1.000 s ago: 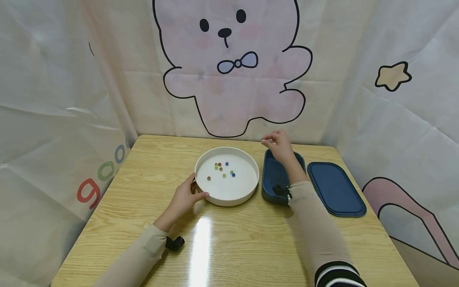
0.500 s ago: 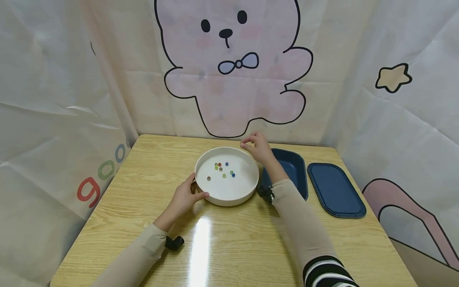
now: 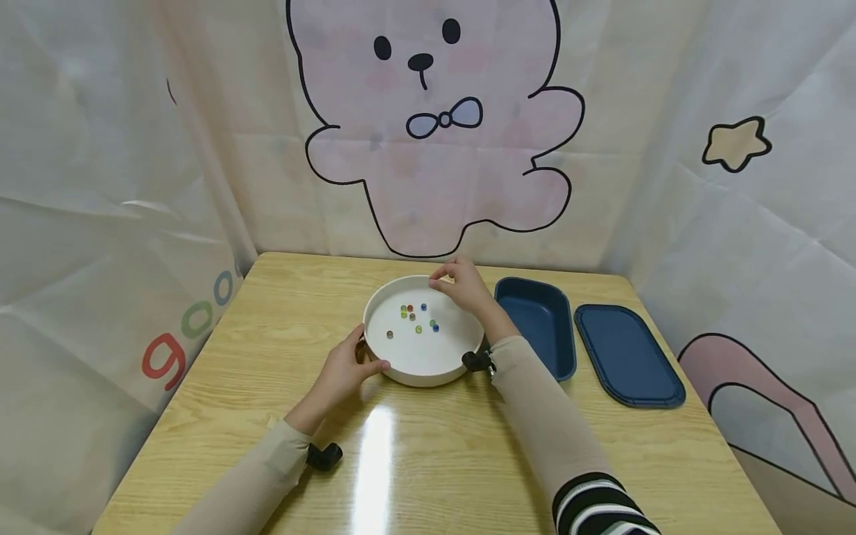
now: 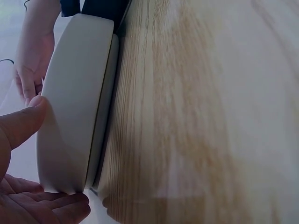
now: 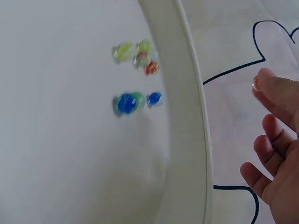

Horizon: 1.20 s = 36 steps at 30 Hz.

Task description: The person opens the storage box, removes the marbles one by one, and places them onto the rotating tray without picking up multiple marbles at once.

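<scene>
My left hand (image 3: 341, 368) grips the left side of a round white tray (image 3: 461, 364), its thumb at the front edge. In the left wrist view, that thumb (image 4: 23, 123) and the fingers (image 4: 56, 205) span the tray's outer wall. Several coloured glass marbles (image 3: 418, 329) lie scattered on the tray's floor. Over the tray's back right rim, my right hand (image 3: 464, 286) pinches a clear marble with an orange swirl (image 5: 256, 84) between thumb and index finger, as the right wrist view shows. Its other fingers (image 5: 261, 149) are loosely bent.
A dark blue rectangular box (image 3: 535, 316) stands uncovered right of the tray, partly behind my right forearm. Its matching lid (image 3: 628, 357) lies flat farther right. Beneath is a wooden table (image 3: 254, 357), with a printed curtain (image 3: 428, 186) behind it.
My right hand has moved left, from above the blue box to the tray's back right rim, and come slightly lower. The left hand and the marbles on the tray have stayed put.
</scene>
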### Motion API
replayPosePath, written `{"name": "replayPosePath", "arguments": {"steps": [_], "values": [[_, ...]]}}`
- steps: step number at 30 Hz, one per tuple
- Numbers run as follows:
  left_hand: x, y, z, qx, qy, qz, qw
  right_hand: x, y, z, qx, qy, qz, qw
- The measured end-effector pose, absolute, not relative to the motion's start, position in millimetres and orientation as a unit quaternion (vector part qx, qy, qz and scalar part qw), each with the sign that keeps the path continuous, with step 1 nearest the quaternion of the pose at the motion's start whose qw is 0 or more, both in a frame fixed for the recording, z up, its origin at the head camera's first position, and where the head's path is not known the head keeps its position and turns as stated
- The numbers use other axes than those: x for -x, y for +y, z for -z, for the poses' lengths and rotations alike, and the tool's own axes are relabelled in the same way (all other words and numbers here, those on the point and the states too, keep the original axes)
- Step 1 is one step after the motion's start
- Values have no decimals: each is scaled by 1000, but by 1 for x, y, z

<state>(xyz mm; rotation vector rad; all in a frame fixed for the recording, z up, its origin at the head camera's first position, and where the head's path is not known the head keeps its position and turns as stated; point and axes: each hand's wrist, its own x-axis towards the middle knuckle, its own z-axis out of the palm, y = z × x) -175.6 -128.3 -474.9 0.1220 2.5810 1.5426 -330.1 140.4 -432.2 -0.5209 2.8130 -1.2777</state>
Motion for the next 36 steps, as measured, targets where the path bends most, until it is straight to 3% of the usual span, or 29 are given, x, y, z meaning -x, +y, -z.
{"name": "replayPosePath", "arguments": {"steps": [17, 36], "values": [[172, -132, 472, -42, 860, -504, 66, 336, 120, 442, 187, 902, 387, 42], [175, -157, 453, -73, 891, -440, 88, 310, 149, 410, 198, 899, 391, 18]]}}
